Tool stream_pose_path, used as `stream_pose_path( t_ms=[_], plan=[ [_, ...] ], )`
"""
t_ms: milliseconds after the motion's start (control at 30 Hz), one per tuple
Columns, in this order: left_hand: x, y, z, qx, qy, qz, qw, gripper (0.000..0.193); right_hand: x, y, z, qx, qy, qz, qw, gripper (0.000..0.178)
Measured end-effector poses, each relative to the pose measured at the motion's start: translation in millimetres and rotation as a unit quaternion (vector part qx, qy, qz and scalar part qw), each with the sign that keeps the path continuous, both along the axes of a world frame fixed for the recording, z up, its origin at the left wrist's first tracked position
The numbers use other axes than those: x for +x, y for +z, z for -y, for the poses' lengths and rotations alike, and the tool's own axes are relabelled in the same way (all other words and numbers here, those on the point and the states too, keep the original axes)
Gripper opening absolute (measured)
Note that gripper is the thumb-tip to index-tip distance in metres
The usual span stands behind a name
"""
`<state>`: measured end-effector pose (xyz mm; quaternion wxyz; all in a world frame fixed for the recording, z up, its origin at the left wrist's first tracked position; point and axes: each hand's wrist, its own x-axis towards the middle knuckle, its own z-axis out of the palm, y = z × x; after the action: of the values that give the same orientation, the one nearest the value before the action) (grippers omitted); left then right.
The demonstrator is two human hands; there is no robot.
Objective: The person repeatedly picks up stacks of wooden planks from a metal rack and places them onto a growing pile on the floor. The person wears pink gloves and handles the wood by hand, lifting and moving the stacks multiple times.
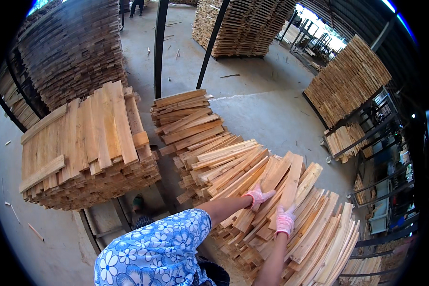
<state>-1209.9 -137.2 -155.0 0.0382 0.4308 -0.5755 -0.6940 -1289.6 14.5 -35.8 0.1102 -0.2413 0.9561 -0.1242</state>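
Long pale wooden boards lie in a loose, fanned-out pile in front of me. My left hand, in a pinkish-white knitted glove, is at the near end of a wide wooden board, thumb and fingers around its edge. Just to its right, my right hand, gloved alike, grips the near end of another wooden board that slants up and away from me. The undersides of both boards and some of my fingertips are hidden.
At left, a squared stack of boards stands on a dark metal frame. Taller stacks rise behind it, at the far middle and at right. Dark metal posts stand ahead. Wood scraps litter the concrete floor. A person stands far back.
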Motion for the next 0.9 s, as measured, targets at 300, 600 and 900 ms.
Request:
stream_pose_path(
  t_ms=[300, 600, 900],
  plan=[
    [6.3, 14.1, 18.6, 0.052, -0.023, -0.092, 0.994, 0.137, -12.3, -12.9, 6.4, -0.089, -0.132, 0.023, 0.987, 0.102],
    [24.6, 17.2, 30.5, -0.014, -0.060, -0.030, 0.998, 0.120, 23.1, -32.4, 35.6, -0.123, -0.120, 0.129, 0.977, 0.094],
    [213.2, -1.3, -34.2, 0.212, -0.036, -0.157, 0.964, 0.092, 158.6, -56.2, -44.5, -0.216, 0.080, 0.278, 0.932, 0.064]
  ],
)
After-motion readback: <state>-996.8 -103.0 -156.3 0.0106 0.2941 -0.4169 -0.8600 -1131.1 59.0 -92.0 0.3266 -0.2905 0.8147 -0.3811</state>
